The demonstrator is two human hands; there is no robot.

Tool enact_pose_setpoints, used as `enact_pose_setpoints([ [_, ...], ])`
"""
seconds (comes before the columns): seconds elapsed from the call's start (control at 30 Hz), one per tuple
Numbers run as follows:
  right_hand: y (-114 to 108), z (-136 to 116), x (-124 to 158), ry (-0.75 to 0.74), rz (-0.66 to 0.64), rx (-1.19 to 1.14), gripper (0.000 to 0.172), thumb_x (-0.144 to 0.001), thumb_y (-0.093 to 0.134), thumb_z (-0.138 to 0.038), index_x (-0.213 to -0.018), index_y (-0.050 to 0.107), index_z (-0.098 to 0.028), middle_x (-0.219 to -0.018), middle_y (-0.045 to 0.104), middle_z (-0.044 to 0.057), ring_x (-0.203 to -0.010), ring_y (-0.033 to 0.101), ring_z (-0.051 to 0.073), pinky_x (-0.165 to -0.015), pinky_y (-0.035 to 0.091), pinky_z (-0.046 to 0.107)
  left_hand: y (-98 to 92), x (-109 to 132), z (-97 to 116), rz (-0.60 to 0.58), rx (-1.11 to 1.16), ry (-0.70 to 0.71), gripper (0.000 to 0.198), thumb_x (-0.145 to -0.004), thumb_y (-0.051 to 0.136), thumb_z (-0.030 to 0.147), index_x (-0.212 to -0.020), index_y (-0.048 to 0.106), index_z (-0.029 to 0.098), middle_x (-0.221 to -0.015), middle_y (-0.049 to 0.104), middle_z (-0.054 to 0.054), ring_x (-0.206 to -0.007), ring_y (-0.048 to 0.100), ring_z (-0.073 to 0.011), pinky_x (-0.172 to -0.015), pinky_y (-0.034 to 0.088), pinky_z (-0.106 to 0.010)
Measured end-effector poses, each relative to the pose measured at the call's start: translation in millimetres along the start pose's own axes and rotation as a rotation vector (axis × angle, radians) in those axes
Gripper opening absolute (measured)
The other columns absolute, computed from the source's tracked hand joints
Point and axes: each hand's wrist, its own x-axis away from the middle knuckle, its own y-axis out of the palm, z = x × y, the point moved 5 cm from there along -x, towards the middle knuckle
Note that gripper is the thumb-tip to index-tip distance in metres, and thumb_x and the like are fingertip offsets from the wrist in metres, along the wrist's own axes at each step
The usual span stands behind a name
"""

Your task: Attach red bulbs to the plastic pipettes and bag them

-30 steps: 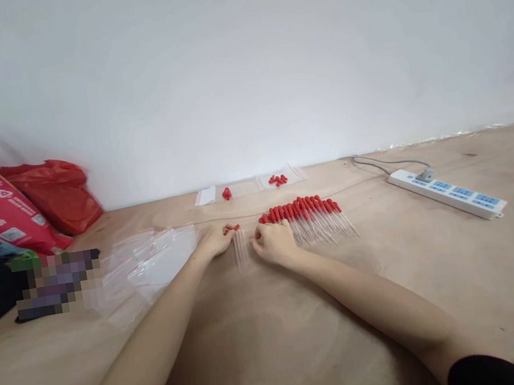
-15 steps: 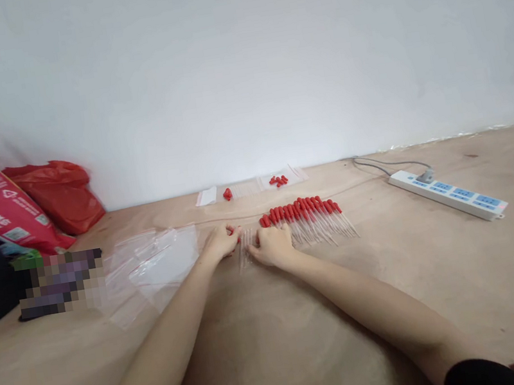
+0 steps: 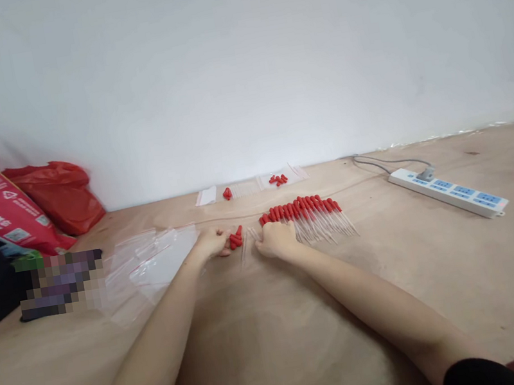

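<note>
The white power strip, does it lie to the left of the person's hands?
No, the power strip lies on the table to the right of the right hand, beyond the red-capped droppers.

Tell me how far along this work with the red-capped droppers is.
Done: two small filled packs lie by the wall. In hand: the left hand grips a small dropper bunch; the right hand rests beside it. Left: a long row of droppers and the clear bags.

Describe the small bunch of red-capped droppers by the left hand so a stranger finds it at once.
Start at the wooden table and follow both forearms to the left hand and right hand. Between them lies the small bunch. Unlike the long row right of it, it has only a few red caps.
</note>
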Motion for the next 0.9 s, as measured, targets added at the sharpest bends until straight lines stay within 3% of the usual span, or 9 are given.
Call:
enact_pose_setpoints([
  [0.13,0,2,0,-0.010,0.015,-0.004,0.029,-0.076,0.049,-0.036,-0.088,0.062,-0.013,-0.091,0.065,0.016,-0.089,0.059,0.026,-0.084,0.027,0.039,-5.7,-6,3,0.101,-0.102,0.025,0.024,-0.074,0.056,0.034,-0.059,0.062,0.016,-0.053,0.064,-0.003,-0.056,0.061,-0.0153,-0.048,0.042,-0.020],
  [0.37,-6,10,8,-0.066,0.137,-0.012,0.026,-0.079,0.043,-0.029,-0.084,0.060,-0.011,-0.084,0.065,0.014,-0.082,0.059,0.024,-0.082,0.027,0.040,12.4,-13,20,0.050,-0.197,0.039,0.034,-0.068,0.058,0.039,-0.042,0.059,0.016,-0.038,0.058,-0.003,-0.040,0.056,-0.0149,-0.046,0.041,-0.023],
  [0.5,-8,29,17,-0.199,0.225,-0.150,0.021,-0.084,0.037,-0.022,-0.092,0.052,-0.011,-0.089,0.062,0.012,-0.082,0.056,0.020,-0.075,0.032,0.032,9.4,-7,33,0.130,-0.176,0.107,0.030,-0.076,0.050,0.035,-0.058,0.062,0.014,-0.045,0.059,-0.003,-0.044,0.058,-0.0155,-0.050,0.044,-0.025],
  [0.6,-6,48,30,-0.373,0.279,-0.262,0.018,-0.085,0.035,-0.018,-0.092,0.051,-0.012,-0.087,0.060,0.009,-0.081,0.054,0.017,-0.071,0.034,0.028,3.7,16,37,0.237,-0.136,0.253,0.024,-0.082,0.045,0.035,-0.082,0.060,0.016,-0.073,0.066,-0.005,-0.069,0.062,-0.0161,-0.066,0.046,-0.025],
  [0.67,-5,61,41,-0.463,0.337,-0.300,0.021,-0.085,0.035,-0.016,-0.098,0.051,-0.012,-0.089,0.059,0.009,-0.082,0.053,0.016,-0.071,0.034,0.027,6.0,38,32,0.263,-0.104,0.372,0.019,-0.082,0.046,0.034,-0.087,0.055,0.018,-0.085,0.064,-0.003,-0.078,0.060,-0.0145,-0.073,0.045,-0.024],
  [0.73,-3,69,52,-0.536,0.376,-0.295,0.026,-0.085,0.036,-0.014,-0.107,0.050,-0.013,-0.089,0.059,0.009,-0.080,0.053,0.016,-0.071,0.034,0.028,14.7,64,27,0.219,-0.020,0.604,0.016,-0.083,0.045,0.031,-0.085,0.052,0.017,-0.080,0.062,-0.003,-0.070,0.058,-0.0135,-0.067,0.045,-0.024],
  [0.8,1,71,62,-0.601,0.372,-0.281,0.028,-0.084,0.037,-0.012,-0.108,0.052,-0.017,-0.087,0.059,0.007,-0.078,0.053,0.015,-0.071,0.034,0.028,25.1,85,15,0.157,0.006,0.693,0.016,-0.084,0.044,0.030,-0.089,0.052,0.018,-0.076,0.060,-0.002,-0.065,0.057,-0.0129,-0.062,0.045,-0.024],
  [0.9,3,63,72,-0.667,0.352,-0.300,0.023,-0.084,0.039,-0.013,-0.100,0.055,-0.018,-0.084,0.060,0.005,-0.077,0.054,0.014,-0.073,0.033,0.029,33.0,106,7,0.167,-0.022,0.791,0.018,-0.085,0.043,0.028,-0.094,0.055,0.019,-0.081,0.059,-0.003,-0.069,0.056,-0.0136,-0.064,0.045,-0.025],
])
